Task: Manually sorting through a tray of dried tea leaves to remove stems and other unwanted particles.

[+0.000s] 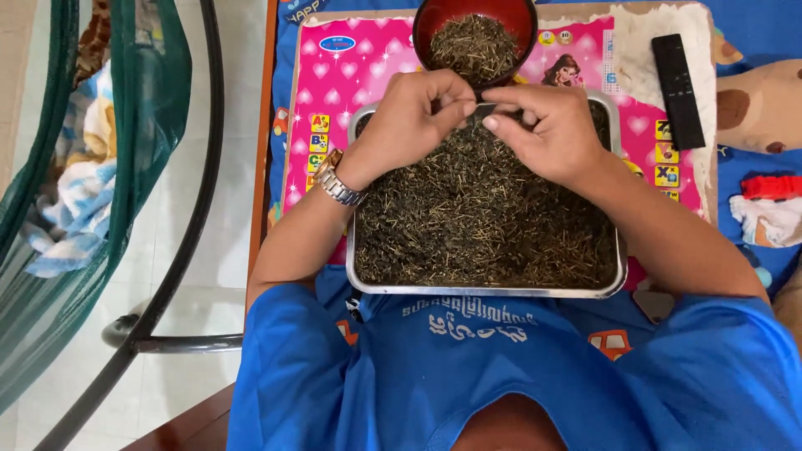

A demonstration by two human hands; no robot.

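On the pink mat (pixel 351 75), both hands (pixel 480 117) pinch seemingly one thin stem above the tray's far rim (pixel 368 113).

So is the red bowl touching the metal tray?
Cannot tell. In the head view the left hand and right hand cover where the red bowl meets the metal tray.

The tray (pixel 487 291) is polished metal, its rim bright and smooth. It holds a dry, rough, matt heap of dark twigs (pixel 480 217). The bowl (pixel 434 21) looks like glossy red plastic. Under them lies a shiny pink plastic mat (pixel 368 75) with a frayed, fibrous edge. The wristwatch (pixel 332 177) is gleaming metal. The remote (pixel 677 88) is matt black plastic. The shirt (pixel 351 376) is soft blue cloth. The hammock (pixel 50 250) is green mesh.
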